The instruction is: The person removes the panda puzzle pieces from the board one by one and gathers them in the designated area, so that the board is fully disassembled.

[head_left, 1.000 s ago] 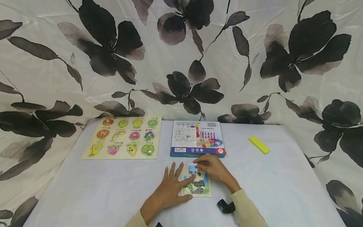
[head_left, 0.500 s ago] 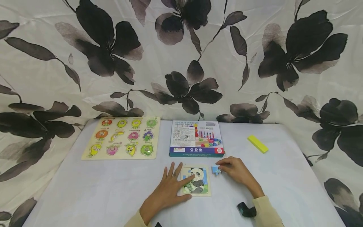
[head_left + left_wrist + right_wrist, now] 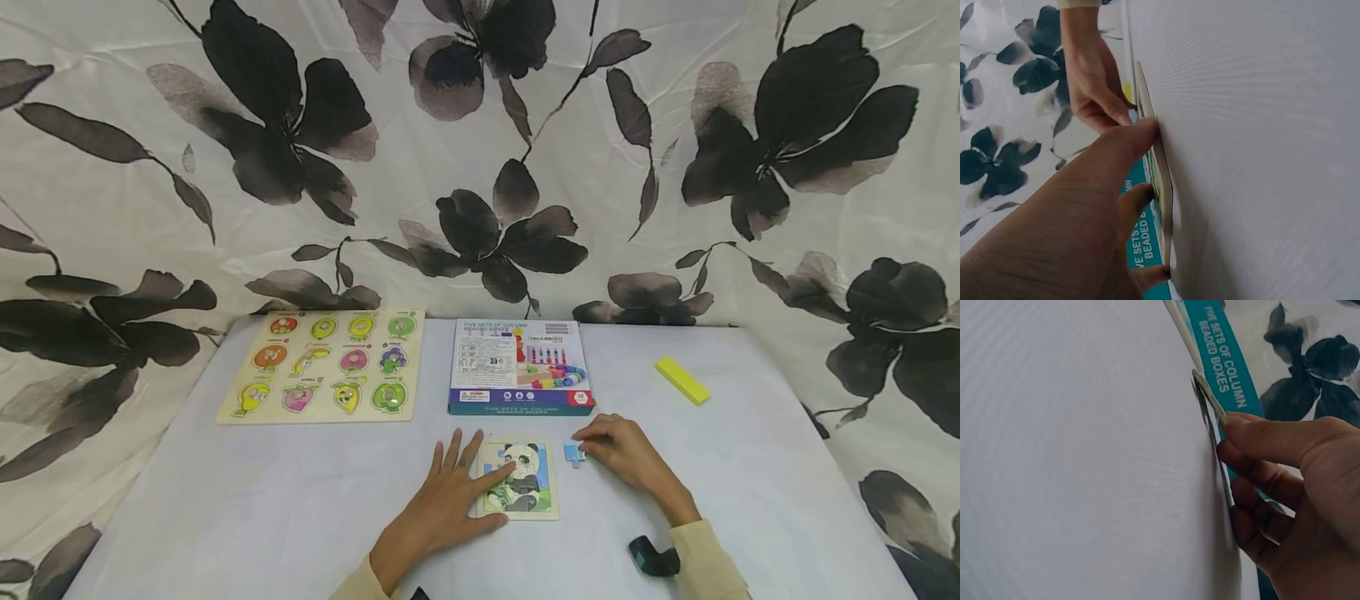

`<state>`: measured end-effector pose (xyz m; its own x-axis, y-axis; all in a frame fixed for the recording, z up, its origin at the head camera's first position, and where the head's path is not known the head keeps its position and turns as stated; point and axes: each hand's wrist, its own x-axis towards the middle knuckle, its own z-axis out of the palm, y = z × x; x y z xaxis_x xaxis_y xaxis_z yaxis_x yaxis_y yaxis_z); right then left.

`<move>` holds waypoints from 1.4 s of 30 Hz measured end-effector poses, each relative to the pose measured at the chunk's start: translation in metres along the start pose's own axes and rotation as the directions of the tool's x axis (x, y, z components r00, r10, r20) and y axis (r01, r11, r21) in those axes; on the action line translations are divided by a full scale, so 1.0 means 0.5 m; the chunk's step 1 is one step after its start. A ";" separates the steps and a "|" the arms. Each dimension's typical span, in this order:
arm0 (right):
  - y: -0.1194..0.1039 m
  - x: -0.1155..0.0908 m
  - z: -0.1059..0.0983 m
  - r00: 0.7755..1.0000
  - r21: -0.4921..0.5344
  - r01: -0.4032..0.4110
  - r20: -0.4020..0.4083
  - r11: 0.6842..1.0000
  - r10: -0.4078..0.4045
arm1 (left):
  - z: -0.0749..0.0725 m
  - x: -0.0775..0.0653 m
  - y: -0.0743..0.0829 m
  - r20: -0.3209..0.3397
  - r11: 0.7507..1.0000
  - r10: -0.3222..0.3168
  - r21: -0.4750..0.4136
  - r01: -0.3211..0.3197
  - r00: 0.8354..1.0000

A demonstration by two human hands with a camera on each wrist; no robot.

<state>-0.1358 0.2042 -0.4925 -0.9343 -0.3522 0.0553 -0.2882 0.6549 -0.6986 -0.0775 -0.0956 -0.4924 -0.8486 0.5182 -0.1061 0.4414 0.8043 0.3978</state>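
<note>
A small panda jigsaw puzzle in a wooden tray lies at the front middle of the table. My left hand rests spread on its left side, the index finger reaching over the panda and the thumb at the lower edge. Just right of the tray, my right hand pinches a light blue jigsaw piece between thumb and fingertips. In the right wrist view that piece tilts with its far end close to the white cloth. From the left wrist view, the left thumb presses the tray's edge.
Behind the tray stands a flat beaded-boxes carton. To its left lies a wooden fruit puzzle board, and a yellow block is at the back right. A floral curtain hangs behind the table.
My right hand has carried the blue piece off the upper part of the panda puzzle to the right of the tray, then barely moved. My left hand has stayed on the tray.
</note>
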 end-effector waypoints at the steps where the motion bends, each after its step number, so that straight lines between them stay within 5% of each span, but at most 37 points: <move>1: 0.000 0.001 0.000 1.000 -0.006 0.002 0.001 1.000 -0.002 | 0.000 0.000 0.000 0.000 1.000 0.000 -0.001 0.000 1.000; 20: 0.001 0.005 0.006 1.000 0.008 -0.024 0.015 1.000 0.024 | 0.001 -0.001 0.002 0.012 1.000 0.021 -0.017 -0.021 1.000; 30: -0.069 0.048 0.031 0.995 0.068 0.102 -0.012 0.992 -0.102 | -0.003 0.003 0.004 0.026 1.000 0.019 -0.003 -0.019 0.999; 42: -0.113 0.078 0.103 0.969 0.005 0.223 0.104 0.975 -0.222 | -0.003 0.000 0.002 0.008 0.998 0.048 0.030 -0.048 0.999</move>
<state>-0.1454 0.1192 -0.4876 -0.8200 -0.5564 0.1344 -0.4880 0.5567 -0.6723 -0.0774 -0.0955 -0.4904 -0.8239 0.5588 -0.0943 0.4907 0.7867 0.3746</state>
